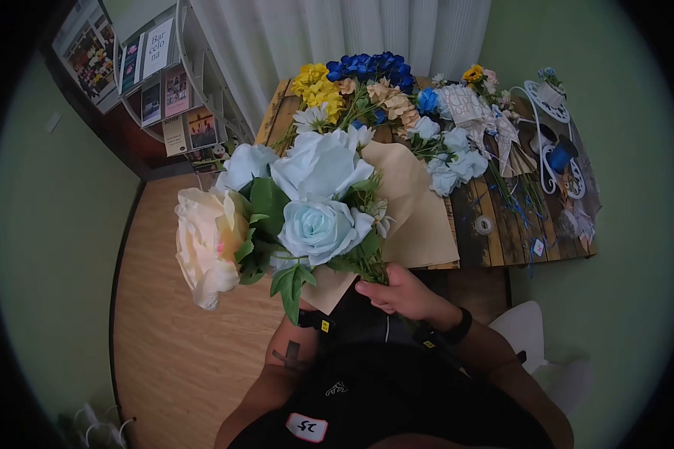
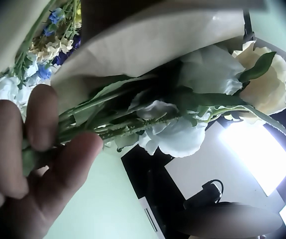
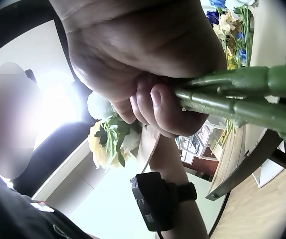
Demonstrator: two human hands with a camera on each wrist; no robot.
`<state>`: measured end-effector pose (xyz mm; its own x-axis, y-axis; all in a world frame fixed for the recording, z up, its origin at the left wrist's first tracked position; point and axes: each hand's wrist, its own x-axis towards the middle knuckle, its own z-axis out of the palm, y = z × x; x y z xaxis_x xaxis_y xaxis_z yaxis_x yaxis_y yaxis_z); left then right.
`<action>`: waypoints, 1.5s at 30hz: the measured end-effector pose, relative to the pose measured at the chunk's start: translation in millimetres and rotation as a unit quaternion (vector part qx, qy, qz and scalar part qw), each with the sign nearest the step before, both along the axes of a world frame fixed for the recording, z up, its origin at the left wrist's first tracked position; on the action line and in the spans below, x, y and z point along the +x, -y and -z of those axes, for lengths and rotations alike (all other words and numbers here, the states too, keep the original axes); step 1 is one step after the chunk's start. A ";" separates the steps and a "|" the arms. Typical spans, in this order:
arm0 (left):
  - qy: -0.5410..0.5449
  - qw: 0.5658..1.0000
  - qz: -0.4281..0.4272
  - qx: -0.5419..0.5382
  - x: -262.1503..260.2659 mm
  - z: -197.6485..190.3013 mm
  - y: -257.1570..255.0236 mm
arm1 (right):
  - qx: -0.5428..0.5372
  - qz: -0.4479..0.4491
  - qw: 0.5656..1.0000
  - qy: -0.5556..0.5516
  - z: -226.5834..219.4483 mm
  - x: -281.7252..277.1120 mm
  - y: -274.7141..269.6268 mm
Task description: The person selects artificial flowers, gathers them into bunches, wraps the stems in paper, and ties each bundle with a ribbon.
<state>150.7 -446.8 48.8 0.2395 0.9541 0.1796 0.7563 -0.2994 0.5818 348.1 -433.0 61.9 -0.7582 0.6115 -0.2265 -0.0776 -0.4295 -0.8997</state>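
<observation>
A bouquet of pale blue roses (image 1: 314, 228), a cream flower (image 1: 206, 243) and green leaves (image 1: 266, 202) is held up over the person's lap. The right hand (image 1: 412, 295) grips its stems below the flower heads; in the right wrist view, the fingers of the right hand (image 3: 153, 59) curl round thick green stems (image 3: 242, 107). In the head view the left hand is hidden behind flowers and paper. The left wrist view shows the left hand (image 2: 38, 149) holding the stems (image 2: 108, 124) between thumb and fingers, beside brown wrapping paper (image 2: 148, 45).
On the wooden table (image 1: 494, 251) lie yellow flowers (image 1: 318, 90), dark blue flowers (image 1: 371, 69), light blue flowers (image 1: 457, 161), a tape roll (image 1: 484, 224) and a blue ribbon spool (image 1: 562, 155). A magazine rack (image 1: 180, 90) stands at the left, a white chair (image 1: 520, 329) at the right.
</observation>
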 end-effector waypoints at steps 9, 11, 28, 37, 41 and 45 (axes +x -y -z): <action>0.165 0.972 -0.011 0.165 -22.1 126.8 21.4 | 0.137 0.027 0.990 0.031 -7.7 15.2 0.7; 0.023 0.910 0.016 0.414 -45.2 191.7 -67.1 | 0.141 0.021 0.989 0.034 -13.2 15.5 4.5; 0.111 0.981 -0.018 0.159 -22.4 111.9 -17.0 | 0.149 0.023 0.989 -0.009 -7.9 17.7 22.2; 0.161 0.974 -0.010 0.156 -33.0 101.9 -25.5 | 0.205 0.022 0.978 0.012 12.9 17.8 28.9; 0.181 0.973 -0.002 0.141 -34.8 99.7 -27.1 | 0.233 0.084 0.969 -0.024 8.3 7.8 30.6; 0.208 0.972 0.017 0.109 -24.9 104.6 -19.7 | 0.079 0.093 0.993 -0.003 16.8 7.6 22.6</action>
